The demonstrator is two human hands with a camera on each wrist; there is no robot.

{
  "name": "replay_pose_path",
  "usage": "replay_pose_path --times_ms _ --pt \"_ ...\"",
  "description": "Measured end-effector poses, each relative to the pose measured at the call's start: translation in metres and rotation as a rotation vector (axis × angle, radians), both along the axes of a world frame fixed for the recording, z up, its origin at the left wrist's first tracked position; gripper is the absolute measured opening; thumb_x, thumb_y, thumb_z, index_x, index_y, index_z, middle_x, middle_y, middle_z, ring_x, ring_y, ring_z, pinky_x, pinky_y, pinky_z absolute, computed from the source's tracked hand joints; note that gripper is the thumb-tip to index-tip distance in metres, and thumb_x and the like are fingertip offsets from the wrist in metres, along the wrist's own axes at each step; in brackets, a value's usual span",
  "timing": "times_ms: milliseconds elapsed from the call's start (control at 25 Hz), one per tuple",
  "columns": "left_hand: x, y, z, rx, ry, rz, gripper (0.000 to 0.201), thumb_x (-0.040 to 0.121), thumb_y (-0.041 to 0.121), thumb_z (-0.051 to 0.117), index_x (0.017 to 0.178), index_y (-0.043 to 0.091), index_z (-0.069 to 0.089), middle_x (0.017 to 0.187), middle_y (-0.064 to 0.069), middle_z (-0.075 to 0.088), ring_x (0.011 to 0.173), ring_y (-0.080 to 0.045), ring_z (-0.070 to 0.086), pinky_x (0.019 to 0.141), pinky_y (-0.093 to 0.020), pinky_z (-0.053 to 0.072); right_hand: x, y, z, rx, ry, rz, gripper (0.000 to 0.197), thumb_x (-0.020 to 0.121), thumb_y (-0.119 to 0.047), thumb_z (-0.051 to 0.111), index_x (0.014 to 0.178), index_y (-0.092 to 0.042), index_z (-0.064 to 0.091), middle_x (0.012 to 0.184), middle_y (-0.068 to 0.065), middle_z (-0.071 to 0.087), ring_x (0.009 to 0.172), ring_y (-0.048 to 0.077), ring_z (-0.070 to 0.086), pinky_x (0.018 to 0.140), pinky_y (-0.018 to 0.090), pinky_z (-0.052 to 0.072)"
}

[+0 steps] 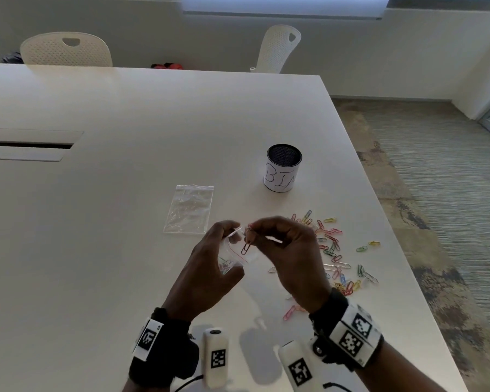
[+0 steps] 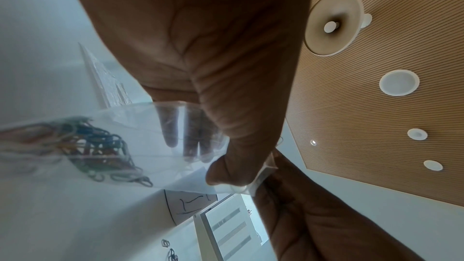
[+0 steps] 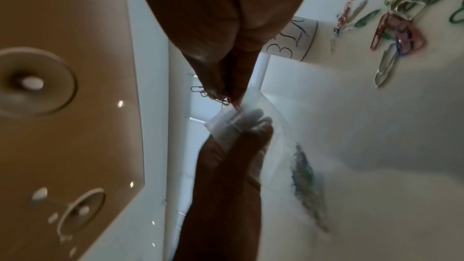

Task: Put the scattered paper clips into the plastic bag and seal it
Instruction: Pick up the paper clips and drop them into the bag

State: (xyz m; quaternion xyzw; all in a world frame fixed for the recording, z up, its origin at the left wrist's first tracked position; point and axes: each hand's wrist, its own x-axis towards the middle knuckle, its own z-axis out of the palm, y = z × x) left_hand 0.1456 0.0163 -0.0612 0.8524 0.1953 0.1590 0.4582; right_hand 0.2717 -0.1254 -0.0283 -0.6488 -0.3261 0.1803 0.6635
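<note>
My left hand [image 1: 224, 244] holds a small clear plastic bag [image 1: 232, 258] above the table, pinching its mouth with thumb and fingers. Several coloured paper clips [image 2: 95, 148] lie in the bag's bottom. My right hand [image 1: 269, 239] pinches a few clips, and a dark red paper clip [image 1: 246, 247] hangs from its fingertips right at the bag's mouth. In the right wrist view the pinched clips [image 3: 220, 98] sit just above the bag's rim [image 3: 226, 120]. Many loose clips [image 1: 334, 250] lie scattered on the table to the right of my hands.
A second, empty clear zip bag [image 1: 190, 209] lies flat on the white table [image 1: 125, 222] beyond my left hand. A black mesh cup [image 1: 284, 167] labelled "BIN" stands further back right. The table's right edge runs close to the clips. Two white chairs stand at the far side.
</note>
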Motion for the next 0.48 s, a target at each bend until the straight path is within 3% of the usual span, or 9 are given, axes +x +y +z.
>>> replay_pose_path --times_ms 200,360,480 --pt "-0.003 0.000 -0.003 -0.004 -0.013 -0.006 0.072 0.083 0.010 0.078 0.143 0.033 0.045 0.124 0.023 0.058 0.105 -0.003 0.064 0.081 -0.015 0.053 -0.006 -0.003 -0.009 -0.137 -0.318 0.056 0.021 0.091 -0.004 0.077 0.110 -0.013 0.081 0.107 -0.004 0.082 0.098 0.000 0.076 0.087 0.024 0.063" --pt "-0.002 -0.001 -0.004 0.004 -0.015 -0.012 0.070 0.084 0.011 0.078 0.142 0.032 0.045 0.122 0.024 0.057 0.102 -0.004 0.063 0.076 -0.012 0.051 0.000 -0.004 -0.001 -0.132 -0.373 0.062 0.021 0.091 -0.007 0.075 0.109 -0.016 0.081 0.106 -0.011 0.079 0.096 -0.003 0.076 0.084 0.019 0.062" --pt "-0.001 -0.001 -0.003 0.004 -0.014 -0.010 0.069 0.083 0.012 0.078 0.140 0.033 0.046 0.119 0.025 0.059 0.099 -0.002 0.063 0.076 -0.013 0.051 0.003 -0.005 0.006 -0.158 -0.420 0.069 0.020 0.092 -0.005 0.074 0.107 -0.015 0.081 0.102 -0.007 0.081 0.093 -0.001 0.076 0.083 0.020 0.062"
